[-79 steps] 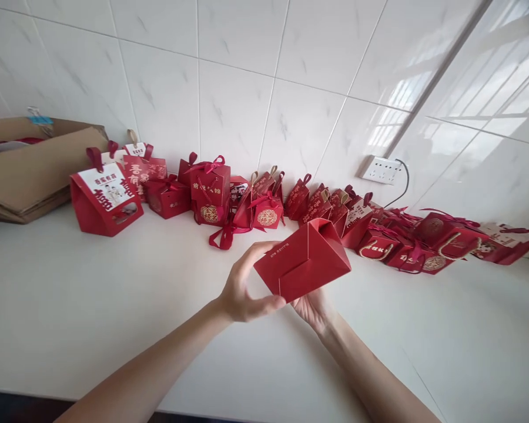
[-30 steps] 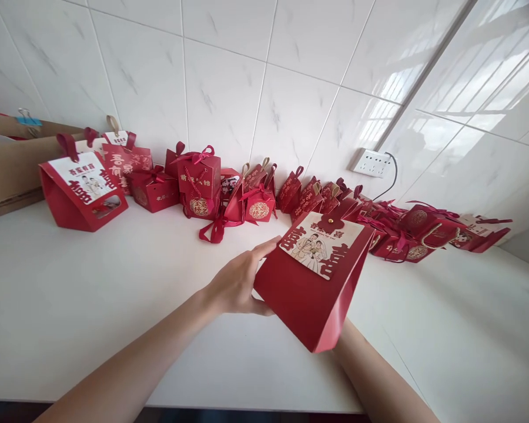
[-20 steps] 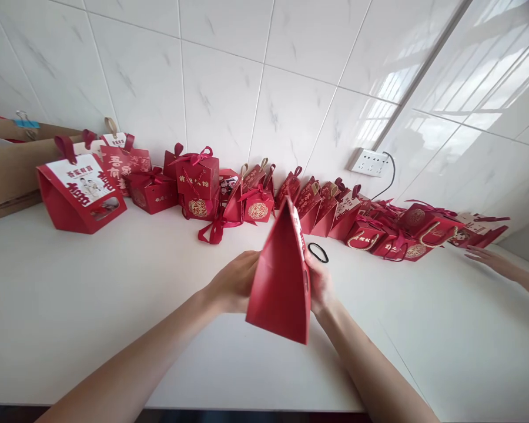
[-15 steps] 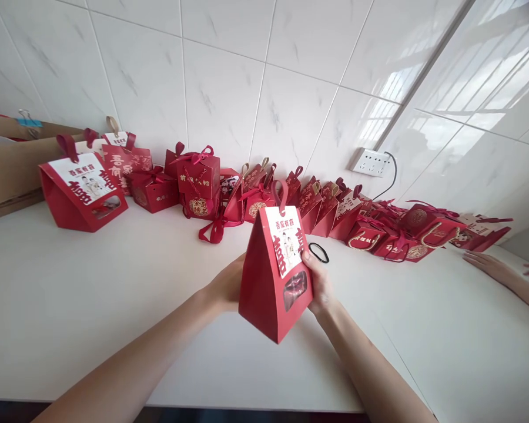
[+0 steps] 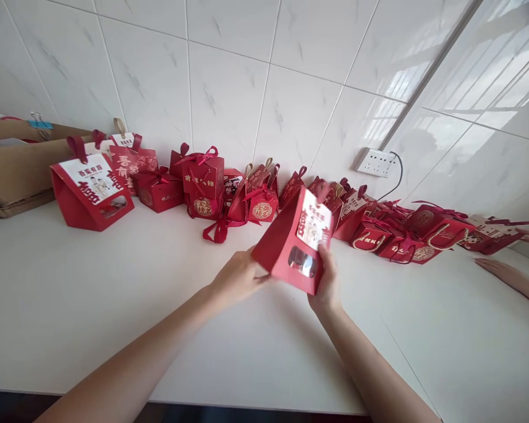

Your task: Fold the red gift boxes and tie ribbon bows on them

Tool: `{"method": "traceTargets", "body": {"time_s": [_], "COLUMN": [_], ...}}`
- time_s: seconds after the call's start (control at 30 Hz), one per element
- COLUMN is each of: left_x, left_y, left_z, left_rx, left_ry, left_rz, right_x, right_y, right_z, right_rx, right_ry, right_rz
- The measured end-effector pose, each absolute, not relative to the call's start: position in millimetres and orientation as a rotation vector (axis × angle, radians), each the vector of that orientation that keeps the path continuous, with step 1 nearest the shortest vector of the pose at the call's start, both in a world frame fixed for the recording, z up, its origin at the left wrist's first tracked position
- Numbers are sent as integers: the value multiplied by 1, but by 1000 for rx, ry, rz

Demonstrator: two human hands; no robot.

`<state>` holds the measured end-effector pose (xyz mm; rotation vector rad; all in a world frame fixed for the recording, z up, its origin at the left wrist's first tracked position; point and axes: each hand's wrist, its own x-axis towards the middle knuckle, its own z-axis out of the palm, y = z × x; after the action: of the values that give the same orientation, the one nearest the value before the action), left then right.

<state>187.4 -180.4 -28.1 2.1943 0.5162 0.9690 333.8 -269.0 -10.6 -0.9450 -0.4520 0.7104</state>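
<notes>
A red gift box (image 5: 280,244) with a white printed label, a small clear window and a ribbon loop on top is held tilted above the table. My right hand (image 5: 326,282) grips its right side, the thumb lying on the front near the window. At the lower left edge of the box, my left hand (image 5: 240,275) is closed against it, with some fingers hidden behind the box. Slight motion blur softens the label and the ribbon loop.
Many red gift boxes line the wall, among them a similar windowed box (image 5: 92,191) at left. A brown carton (image 5: 30,170) stands at far left. A wall socket (image 5: 374,163) has a cable. Another person's hand (image 5: 502,273) rests on the white table (image 5: 114,294) at right.
The held gift box has tipped over to the right and risen slightly, its base swinging up toward the left. More of my left hand shows. Another person's second hand has moved onto boxes at right.
</notes>
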Motion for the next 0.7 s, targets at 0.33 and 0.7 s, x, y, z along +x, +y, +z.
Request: {"method": "traceTargets", "body": {"time_s": [0.33,0.7], "left_x": [184,180], "left_y": [-182,-172], "left_z": [-32,-18], "left_rx": [2621,2459], "left_ry": [449,843], "left_rz": [707,885], "right_x": [354,351], "right_y": [-272,-271], "right_z": [-3,-19], "right_rx": [-1019,-1252], "right_ry": [-497,-1292], "right_rz": [293,250]}}
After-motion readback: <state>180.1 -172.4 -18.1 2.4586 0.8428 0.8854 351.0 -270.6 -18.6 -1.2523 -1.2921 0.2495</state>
